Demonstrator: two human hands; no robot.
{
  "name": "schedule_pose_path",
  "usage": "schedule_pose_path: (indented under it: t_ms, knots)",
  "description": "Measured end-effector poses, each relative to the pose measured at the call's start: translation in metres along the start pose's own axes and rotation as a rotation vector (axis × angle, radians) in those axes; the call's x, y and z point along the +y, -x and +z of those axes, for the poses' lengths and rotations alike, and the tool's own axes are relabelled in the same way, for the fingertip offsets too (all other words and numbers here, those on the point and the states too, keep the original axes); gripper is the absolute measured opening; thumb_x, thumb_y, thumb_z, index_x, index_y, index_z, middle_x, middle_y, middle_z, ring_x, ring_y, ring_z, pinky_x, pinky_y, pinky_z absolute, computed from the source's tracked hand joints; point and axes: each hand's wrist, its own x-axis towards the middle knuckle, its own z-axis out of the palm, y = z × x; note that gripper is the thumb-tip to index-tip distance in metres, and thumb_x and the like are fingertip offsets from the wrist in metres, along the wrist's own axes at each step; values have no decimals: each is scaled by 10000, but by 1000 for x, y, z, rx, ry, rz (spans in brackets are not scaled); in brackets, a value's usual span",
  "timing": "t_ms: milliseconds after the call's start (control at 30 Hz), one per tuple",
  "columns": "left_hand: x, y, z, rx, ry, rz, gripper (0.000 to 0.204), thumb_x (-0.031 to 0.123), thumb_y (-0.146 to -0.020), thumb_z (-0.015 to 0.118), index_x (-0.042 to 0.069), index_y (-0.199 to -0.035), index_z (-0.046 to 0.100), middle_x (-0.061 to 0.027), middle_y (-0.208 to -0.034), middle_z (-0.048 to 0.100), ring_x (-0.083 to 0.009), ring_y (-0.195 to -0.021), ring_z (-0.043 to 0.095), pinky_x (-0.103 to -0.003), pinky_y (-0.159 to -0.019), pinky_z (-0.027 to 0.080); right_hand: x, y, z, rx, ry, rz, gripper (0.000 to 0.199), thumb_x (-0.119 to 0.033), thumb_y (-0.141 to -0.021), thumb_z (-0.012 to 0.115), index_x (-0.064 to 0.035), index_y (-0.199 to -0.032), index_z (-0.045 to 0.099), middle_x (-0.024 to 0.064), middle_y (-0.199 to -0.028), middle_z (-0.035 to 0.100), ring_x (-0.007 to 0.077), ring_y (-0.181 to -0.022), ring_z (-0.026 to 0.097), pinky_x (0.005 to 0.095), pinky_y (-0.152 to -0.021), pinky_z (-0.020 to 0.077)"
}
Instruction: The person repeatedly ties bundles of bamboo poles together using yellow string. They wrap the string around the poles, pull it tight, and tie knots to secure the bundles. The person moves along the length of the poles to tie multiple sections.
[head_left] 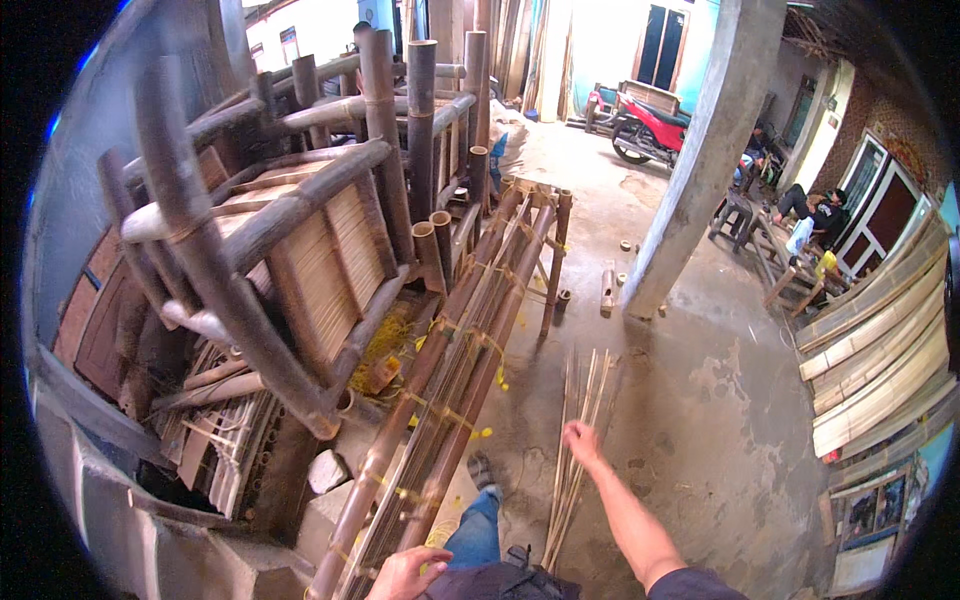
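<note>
My right arm stretches forward over a loose bundle of thin pale bamboo strips on the floor. My right hand is over the strips' upper part, fingers loosely bent and apart; whether it touches them I cannot tell. At the lower edge my left hand is open and holds nothing, close beside a long bamboo rack. Two thick brown poles form the rack's sides, with many thin dark strips lying lengthwise between them. Yellowish ties cross it at several places.
Stacked dark bamboo chairs fill the left. A concrete pillar rises right of centre, a short bamboo piece near its base. Split bamboo panels lean at the right. People sit by a bench; a red motorcycle stands behind.
</note>
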Motion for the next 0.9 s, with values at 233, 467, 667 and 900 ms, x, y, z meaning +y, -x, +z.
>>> schedule_pose_path:
  t_ms: [233,467,667,900]
  knots:
    - [71,-244,-84,266,6,486,197,125,-849,625,52,-1030,652,-148,-988,660,-312,-922,640,-363,-784,514,143,48,-1,-302,197,239,185,-245,-825,630,-82,-868,706,53,-812,685,161,-731,647,335,-673,508]
    - [177,-453,-169,500,-57,544,167,158,-873,595,43,-982,650,-140,-940,656,-307,-893,641,-385,-772,506,-59,-240,-4,-272,-381,353,136,-210,-919,583,-80,-940,614,-6,-728,606,78,-590,529,226,-509,412]
    - [169,-594,-153,708,-360,216,208,230,-866,598,38,-923,655,-156,-921,641,-330,-876,634,-433,-765,498,-177,-410,32,-406,-168,-93,180,-138,-888,582,-15,-1012,621,41,-782,644,113,-717,597,273,-662,481]
    - [184,-594,-150,564,-76,-146,161,175,-836,646,19,-874,651,-101,-844,660,-211,-772,633,-334,-690,480,-241,-465,23,-762,-669,154,156,-70,-887,596,-7,-1026,629,63,-982,656,136,-888,613,279,-830,493]
